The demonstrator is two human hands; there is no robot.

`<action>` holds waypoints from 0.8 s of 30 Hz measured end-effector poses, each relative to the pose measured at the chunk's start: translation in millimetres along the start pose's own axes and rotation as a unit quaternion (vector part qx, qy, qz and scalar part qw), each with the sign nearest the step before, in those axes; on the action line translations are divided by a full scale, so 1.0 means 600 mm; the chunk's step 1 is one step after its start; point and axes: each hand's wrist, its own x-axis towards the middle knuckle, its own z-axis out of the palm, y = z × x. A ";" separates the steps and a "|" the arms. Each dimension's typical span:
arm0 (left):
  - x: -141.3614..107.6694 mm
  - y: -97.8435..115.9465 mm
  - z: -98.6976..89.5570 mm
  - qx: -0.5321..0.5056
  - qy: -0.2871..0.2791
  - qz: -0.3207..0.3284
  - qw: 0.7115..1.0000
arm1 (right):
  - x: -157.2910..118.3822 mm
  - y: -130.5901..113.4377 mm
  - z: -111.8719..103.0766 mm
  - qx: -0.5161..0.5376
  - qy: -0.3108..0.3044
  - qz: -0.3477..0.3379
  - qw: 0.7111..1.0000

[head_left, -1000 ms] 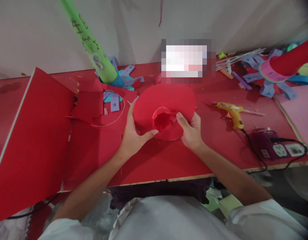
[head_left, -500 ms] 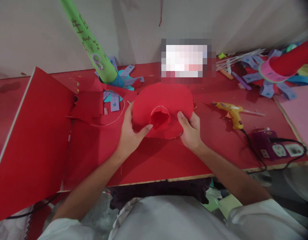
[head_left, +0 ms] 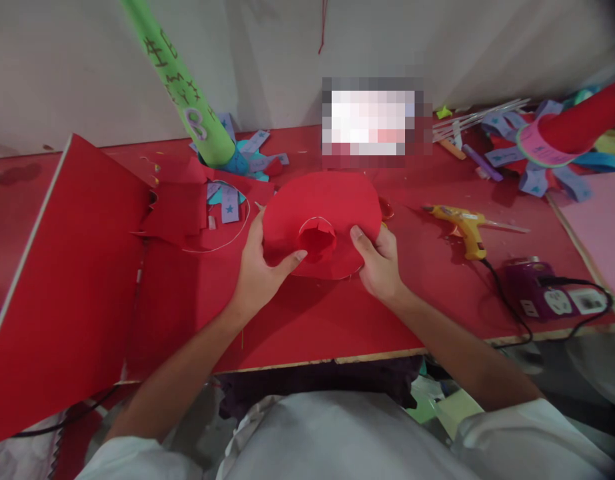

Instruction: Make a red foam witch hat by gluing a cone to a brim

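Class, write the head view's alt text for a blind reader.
The left hand and right hand hold a red disc with a hole over a red table. A yellow glue gun lies to the right; a green tube rises back left.

The red disc (head_left: 322, 195) has shifted slightly to the left.

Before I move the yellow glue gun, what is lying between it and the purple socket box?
In the head view, a stretch of black cord from the yellow glue gun passes between it and the purple socket box.
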 end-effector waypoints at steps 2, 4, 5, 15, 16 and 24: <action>0.001 0.001 -0.001 -0.001 -0.001 0.003 1.000 | 0.000 0.001 0.000 -0.003 0.000 -0.003 1.000; 0.001 0.001 -0.003 -0.003 -0.005 0.000 1.000 | 0.000 0.001 0.000 -0.006 -0.001 -0.004 1.000; 0.002 0.000 -0.004 -0.002 -0.006 -0.002 1.000 | 0.000 0.001 0.001 -0.007 0.000 -0.005 1.000; 0.000 0.001 -0.004 0.009 0.008 0.009 1.000 | 0.000 -0.002 0.000 -0.012 -0.009 -0.013 1.000; 0.000 0.003 -0.005 0.016 0.011 0.017 1.000 | 0.000 -0.002 0.000 -0.018 -0.012 -0.014 1.000; 0.002 0.016 -0.012 0.081 0.037 0.040 0.995 | -0.001 -0.013 0.003 -0.069 -0.046 -0.023 0.996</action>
